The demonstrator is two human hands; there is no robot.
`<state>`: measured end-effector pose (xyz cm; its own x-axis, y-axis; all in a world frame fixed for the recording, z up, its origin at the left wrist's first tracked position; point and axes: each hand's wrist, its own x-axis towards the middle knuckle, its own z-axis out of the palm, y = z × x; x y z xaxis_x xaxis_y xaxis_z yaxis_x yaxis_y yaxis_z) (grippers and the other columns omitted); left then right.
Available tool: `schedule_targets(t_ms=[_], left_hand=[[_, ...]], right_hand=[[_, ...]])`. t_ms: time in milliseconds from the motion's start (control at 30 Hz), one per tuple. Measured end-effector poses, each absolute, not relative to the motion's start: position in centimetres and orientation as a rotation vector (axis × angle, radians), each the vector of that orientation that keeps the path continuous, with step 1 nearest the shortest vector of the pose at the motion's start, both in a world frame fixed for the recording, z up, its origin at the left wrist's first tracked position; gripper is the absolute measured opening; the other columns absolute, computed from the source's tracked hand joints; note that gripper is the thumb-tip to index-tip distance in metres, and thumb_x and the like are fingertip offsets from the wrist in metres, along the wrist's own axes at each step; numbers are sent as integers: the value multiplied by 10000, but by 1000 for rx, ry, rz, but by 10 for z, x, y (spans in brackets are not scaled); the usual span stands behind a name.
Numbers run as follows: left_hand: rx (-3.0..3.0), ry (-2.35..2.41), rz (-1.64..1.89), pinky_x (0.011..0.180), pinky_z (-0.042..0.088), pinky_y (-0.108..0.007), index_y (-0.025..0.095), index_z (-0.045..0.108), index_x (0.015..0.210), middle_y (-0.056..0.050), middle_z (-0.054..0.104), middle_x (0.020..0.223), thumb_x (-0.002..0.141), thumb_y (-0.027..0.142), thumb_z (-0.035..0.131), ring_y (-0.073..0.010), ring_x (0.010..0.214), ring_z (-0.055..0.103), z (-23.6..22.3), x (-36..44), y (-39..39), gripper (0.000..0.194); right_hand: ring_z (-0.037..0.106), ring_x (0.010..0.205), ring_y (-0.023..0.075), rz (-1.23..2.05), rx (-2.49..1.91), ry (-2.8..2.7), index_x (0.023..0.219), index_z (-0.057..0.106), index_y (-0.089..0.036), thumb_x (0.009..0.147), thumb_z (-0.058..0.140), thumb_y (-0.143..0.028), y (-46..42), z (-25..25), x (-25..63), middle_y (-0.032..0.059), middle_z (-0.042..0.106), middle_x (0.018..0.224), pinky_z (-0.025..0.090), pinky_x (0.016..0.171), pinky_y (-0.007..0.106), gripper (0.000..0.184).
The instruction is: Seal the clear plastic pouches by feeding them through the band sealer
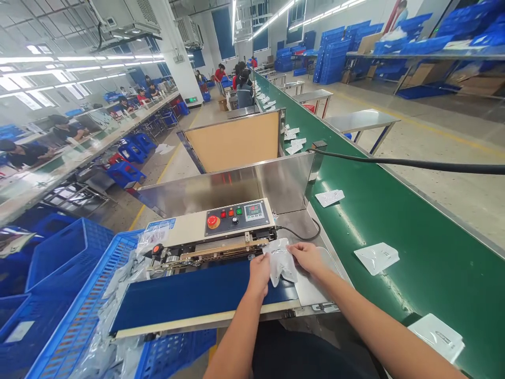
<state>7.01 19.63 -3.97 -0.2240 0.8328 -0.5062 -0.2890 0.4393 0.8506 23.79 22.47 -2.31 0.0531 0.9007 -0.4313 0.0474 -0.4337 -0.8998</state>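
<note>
A white plastic pouch [281,266] is held between my two hands at the right end of a band sealing machine [185,231]. My left hand [259,273] pinches the pouch's left edge, above the blue conveyor belt [189,295]. Thumb and fingers of my right hand [306,257] close on its upper right edge, over the metal side plate [311,287]. The pouch's top edge is near the sealer's feed opening. The machine's control panel [236,217], with a red stop button and a small display, faces up behind it.
On my right runs a green conveyor [355,226] with scattered white pouches [377,258] and a stack of pouches [437,337]. A blue crate [84,300] full of pouches stands at the belt's left end. A metal partition [229,181] rises behind the sealer. A black cable [414,162] crosses the conveyor.
</note>
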Motion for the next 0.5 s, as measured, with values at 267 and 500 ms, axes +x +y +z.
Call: schedule_targets(t_ms=[267, 500], left_hand=[[476, 1590, 1297, 769, 586, -349, 121, 817, 931, -98, 798, 866, 664, 544, 901, -270, 842, 752, -28, -8, 171, 507], [663, 2048, 1691, 1029, 611, -459, 190, 802, 1196, -93, 807, 1133, 896, 517, 776, -268, 1022, 777, -25, -30, 103, 444]], right_hand=[[636, 599, 190, 1457, -1575, -1117, 740, 770, -191, 818, 762, -603, 198, -12, 241, 41, 703, 644, 524, 568, 289, 420], [686, 1156, 520, 353, -2366, -610, 1244, 762, -109, 810, 578, -713, 35, -89, 476, 343, 715, 1237, 536, 930, 643, 766]])
